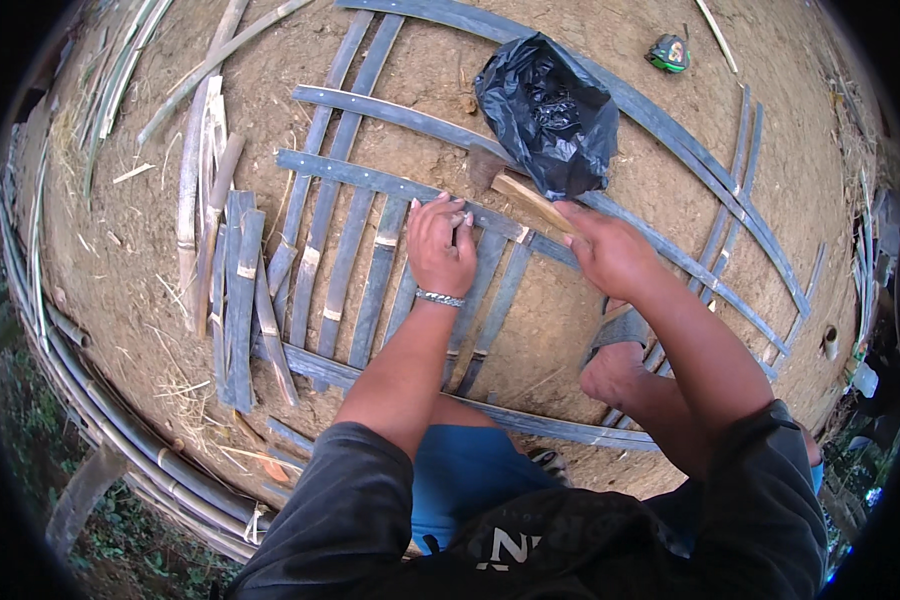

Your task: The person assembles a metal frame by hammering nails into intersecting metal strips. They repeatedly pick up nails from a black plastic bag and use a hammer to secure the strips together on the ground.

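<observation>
My right hand [607, 248] is wrapped round the wooden handle of a hammer [532, 204]. The hammer's dark, blurred head hangs over the lattice beside a black plastic bag [560, 125]. On a grey bamboo crosspiece [360, 178] rests my left hand [440, 250], thumb and fingers drawn together near its upper edge. Whatever they pinch, if anything, is too small to make out. Small pale nail heads dot this crosspiece, which lies across several bamboo slats [370, 285] running toward me. A lower bamboo rail [560, 425] crosses their near ends.
Loose bamboo pieces [238, 300] are heaped left of the lattice. Longer split strips [120, 75] lie at the far left, and a green and black tape measure [669, 53] at the far right. Long bamboo poles [140, 430] edge the bare earth at the lower left.
</observation>
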`<state>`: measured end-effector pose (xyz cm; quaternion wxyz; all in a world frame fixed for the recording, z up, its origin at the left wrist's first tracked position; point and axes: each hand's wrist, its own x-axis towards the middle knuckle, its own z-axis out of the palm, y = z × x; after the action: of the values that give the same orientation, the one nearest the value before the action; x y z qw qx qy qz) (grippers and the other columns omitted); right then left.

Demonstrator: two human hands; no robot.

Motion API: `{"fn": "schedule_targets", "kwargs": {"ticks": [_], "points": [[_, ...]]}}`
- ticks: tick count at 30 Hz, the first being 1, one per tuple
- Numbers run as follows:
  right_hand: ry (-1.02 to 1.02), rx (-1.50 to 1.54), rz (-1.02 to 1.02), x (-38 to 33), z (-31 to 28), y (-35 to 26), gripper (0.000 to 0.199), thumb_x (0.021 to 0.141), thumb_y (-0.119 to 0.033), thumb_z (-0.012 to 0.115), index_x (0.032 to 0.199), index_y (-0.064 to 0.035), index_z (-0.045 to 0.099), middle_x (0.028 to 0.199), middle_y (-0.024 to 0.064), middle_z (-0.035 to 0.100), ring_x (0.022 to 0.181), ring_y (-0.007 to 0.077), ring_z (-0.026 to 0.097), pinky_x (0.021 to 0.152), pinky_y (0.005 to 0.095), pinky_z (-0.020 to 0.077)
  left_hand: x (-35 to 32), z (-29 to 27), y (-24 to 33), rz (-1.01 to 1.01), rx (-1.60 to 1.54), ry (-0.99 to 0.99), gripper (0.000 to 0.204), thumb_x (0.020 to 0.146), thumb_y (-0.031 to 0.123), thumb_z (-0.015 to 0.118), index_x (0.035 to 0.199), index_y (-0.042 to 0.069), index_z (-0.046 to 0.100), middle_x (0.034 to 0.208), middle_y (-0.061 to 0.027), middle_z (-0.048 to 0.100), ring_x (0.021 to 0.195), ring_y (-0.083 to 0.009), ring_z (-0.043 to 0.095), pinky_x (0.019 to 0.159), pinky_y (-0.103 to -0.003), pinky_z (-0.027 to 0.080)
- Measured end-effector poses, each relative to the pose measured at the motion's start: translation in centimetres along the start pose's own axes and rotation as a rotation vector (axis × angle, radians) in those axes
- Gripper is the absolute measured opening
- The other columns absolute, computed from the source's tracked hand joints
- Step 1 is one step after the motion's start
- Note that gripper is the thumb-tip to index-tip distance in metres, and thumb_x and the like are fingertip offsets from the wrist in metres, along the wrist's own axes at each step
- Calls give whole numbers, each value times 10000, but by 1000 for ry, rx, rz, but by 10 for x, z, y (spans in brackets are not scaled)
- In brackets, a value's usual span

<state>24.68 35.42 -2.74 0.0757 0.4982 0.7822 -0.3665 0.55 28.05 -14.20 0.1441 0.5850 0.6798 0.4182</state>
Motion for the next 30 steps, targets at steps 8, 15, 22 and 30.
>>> {"fn": "schedule_targets", "kwargs": {"ticks": [8, 15, 22, 30], "points": [[3, 28, -24, 0, 3, 11, 525, 989, -177, 654, 1504, -187, 548, 1300, 198, 687, 1126, 422, 669, 975, 484, 541, -1, 1, 0, -8, -20, -10, 116, 887, 13, 721, 970, 73, 664, 1127, -91, 745, 1192, -334, 680, 1159, -574, 395], [-15, -28, -39, -1, 7, 14, 540, 1011, -217, 620, 1538, -263, 514, 1250, 173, 705, 1115, 391, 672, 979, 481, 541, 0, -1, 0, -2, -16, -27, 110, 885, 19, 718, 957, 72, 653, 1133, -95, 742, 1200, -341, 676, 1164, -582, 386], [6, 73, 20, 2, 3, 14, 531, 973, -167, 680, 1491, -157, 564, 1296, 209, 687, 1146, 423, 663, 984, 467, 543, -1, -2, -1, 12, -9, -27, 113, 884, 15, 712, 954, 68, 642, 1136, -104, 740, 1202, -343, 674, 1165, -585, 384], [18, 44, -40, -1, 5, 23, 556, 995, -184, 649, 1532, -252, 523, 1287, 179, 693, 1125, 411, 672, 972, 471, 548, -1, -2, 1, 15, 5, -28, 119, 883, 8, 716, 964, 67, 653, 1138, -101, 740, 1197, -342, 675, 1162, -583, 388]]}}
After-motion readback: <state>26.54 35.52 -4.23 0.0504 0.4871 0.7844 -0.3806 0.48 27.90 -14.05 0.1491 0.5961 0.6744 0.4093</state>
